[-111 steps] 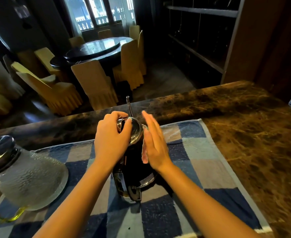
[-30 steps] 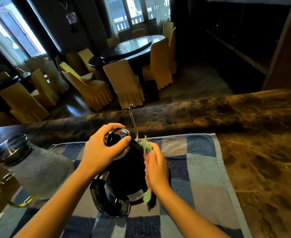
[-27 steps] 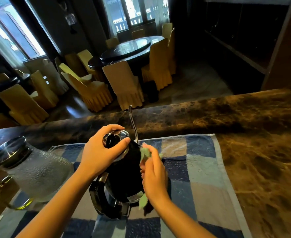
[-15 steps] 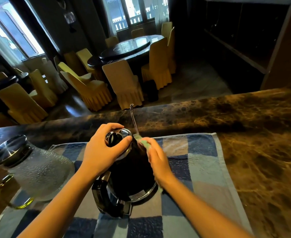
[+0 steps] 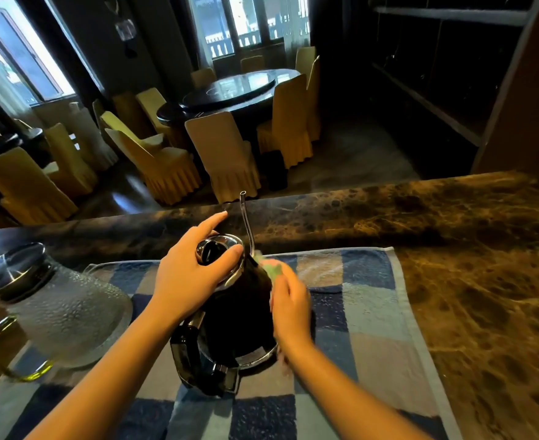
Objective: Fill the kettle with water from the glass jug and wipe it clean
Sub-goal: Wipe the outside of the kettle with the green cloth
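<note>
My left hand (image 5: 188, 274) lies over the steel lid of the black gooseneck kettle (image 5: 236, 315), thumb curved round the knob, index finger lifted straight. My right hand (image 5: 288, 308), blurred, holds a pale green cloth (image 5: 271, 268) against the kettle's right flank, below the spout base. The kettle stands upright on the blue checked towel (image 5: 366, 315), with the dimpled glass jug (image 5: 68, 312) apart on its left. I judge it heavy if filled, slick-sided and rigid, so I'd brace at lid or rear handle, never the thin spout
</note>
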Tool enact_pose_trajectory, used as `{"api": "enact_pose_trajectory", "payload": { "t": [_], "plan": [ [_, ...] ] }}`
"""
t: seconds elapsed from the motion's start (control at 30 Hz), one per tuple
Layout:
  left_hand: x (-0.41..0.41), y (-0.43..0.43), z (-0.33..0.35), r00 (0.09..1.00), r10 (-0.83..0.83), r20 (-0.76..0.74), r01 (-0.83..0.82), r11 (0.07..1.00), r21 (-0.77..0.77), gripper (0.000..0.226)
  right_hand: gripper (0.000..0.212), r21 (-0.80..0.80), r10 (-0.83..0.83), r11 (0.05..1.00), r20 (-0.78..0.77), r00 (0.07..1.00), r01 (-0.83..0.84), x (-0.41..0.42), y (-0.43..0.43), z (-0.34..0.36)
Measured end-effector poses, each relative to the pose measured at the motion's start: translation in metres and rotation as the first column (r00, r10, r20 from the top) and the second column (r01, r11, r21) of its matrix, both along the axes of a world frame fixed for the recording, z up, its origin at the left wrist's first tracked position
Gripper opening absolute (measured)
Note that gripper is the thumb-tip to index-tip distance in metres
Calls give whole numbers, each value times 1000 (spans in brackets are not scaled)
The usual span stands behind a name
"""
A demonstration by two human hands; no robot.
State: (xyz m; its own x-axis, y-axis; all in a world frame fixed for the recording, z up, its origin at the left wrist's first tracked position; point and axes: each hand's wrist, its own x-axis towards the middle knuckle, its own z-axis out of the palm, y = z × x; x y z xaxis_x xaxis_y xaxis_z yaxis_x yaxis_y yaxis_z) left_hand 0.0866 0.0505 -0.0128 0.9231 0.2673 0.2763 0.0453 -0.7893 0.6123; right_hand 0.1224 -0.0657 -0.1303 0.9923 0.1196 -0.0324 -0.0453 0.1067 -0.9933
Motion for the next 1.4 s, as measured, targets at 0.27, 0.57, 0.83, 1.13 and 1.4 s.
{"api": "enact_pose_trajectory", "payload": {
  "t": [0.27, 0.57, 0.83, 1.13, 1.4],
  "plan": [
    [0, 1, -1, 1000, 13, 4, -13, 1000, -24, 76, 39, 34, 28, 999, 250, 968, -38, -24, 19, 35],
    [-1, -3, 2, 999, 31, -13, -32, 999, -12, 73, 32, 6, 12, 1000, -52, 999, -12, 14, 6, -12],
    [-2, -5, 4, 999, 38, 2, -38, 999, -1, 33, 36, -13, 38, 999, 263, 964, -36, -15, 24, 44],
    [-4, -7, 5, 1000, 26, 9, -26, 999, -22, 33, 35, -15, -87, 996, 76, 993, 88, -23, 5, -12],
    [-5, -6, 5, 999, 34, 3, -34, 999, -19, 33, 47, 104, 128, 983, 204, 970, -152, -15, 6, 39]
  ]
}}
